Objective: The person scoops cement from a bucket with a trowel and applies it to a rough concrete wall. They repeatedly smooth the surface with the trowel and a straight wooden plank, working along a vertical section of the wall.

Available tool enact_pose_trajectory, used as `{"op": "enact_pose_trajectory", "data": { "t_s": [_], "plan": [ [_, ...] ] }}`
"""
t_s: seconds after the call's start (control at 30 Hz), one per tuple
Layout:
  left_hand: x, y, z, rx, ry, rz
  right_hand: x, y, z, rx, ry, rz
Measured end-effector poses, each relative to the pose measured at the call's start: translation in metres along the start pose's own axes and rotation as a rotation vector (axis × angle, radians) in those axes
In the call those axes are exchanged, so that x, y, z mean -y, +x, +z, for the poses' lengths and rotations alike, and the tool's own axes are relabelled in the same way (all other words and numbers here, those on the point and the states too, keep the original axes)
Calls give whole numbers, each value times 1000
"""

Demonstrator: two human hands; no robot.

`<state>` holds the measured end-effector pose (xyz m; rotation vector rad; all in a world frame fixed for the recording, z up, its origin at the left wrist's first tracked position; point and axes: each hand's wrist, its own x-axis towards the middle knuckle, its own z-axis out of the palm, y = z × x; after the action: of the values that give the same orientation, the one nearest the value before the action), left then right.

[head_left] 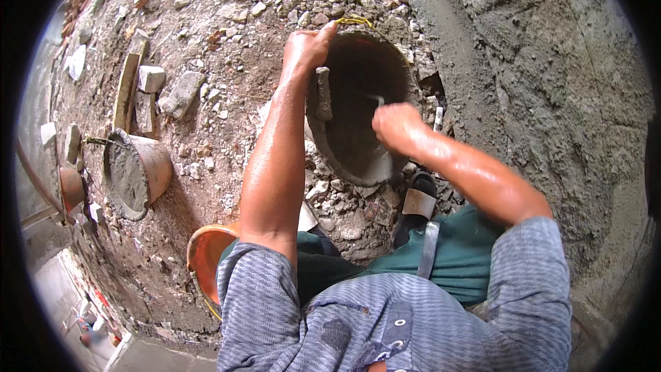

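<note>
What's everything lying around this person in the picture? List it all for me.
Round pit: one, dark, ringed in grey mortar, centre.
Trowel: one, metal, inside the pit, at the right hand; handle hidden.
Mortar-caked piece: one, grey, at the pit rim under the left hand.
Bucket of wet mortar: one, brownish, left.
Orange basin: one, lower left.
Wooden plank: one, upper left.
Stone rubble: many, grey, over brown soil.
Plastered wall: one, grey, right.
Left hand: resting on the pit rim.
Right hand: closed, inside the pit.

a mortar-filled bucket (pixel 131 176) and orange bucket (pixel 206 251) sit on rubble-strewn ground (pixel 206 62).
</note>
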<state>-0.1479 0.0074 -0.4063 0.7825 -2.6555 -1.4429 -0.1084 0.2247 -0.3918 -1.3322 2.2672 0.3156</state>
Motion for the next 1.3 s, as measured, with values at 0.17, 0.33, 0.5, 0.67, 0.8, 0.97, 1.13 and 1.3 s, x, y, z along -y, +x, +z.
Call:
{"op": "enact_pose_trajectory", "data": {
  "t_s": [0.17, 0.33, 0.5, 0.67, 0.8, 0.97, 1.13, 1.3],
  "plan": [
    [12, -3, -15, 6, -53, -101, -1, -51, -46, 255, 137, -107],
    [7, -10, -17, 21, -41, -138, -55, -75, -68, 88, 23, 259],
    [-3, -14, -9, 5, -95, -130, -48, -53, -27, 50, 174, 291],
    [-4, -15, -5, -37, -58, -138, 9, -39, 14, 209, 572, 209],
    [6, -11, -15, 15, -94, -174, -4, -65, 12, 104, 867, 100],
    [11, -7, -19, 38, -110, -195, -25, -70, 35, -81, 763, 227],
    [20, -11, -25, 15, -63, -183, -42, -97, -3, -138, 623, 436],
    [75, -2, -41, -8, -271, -136, -58, -131, -49, -411, 544, 263]
  ]
}}
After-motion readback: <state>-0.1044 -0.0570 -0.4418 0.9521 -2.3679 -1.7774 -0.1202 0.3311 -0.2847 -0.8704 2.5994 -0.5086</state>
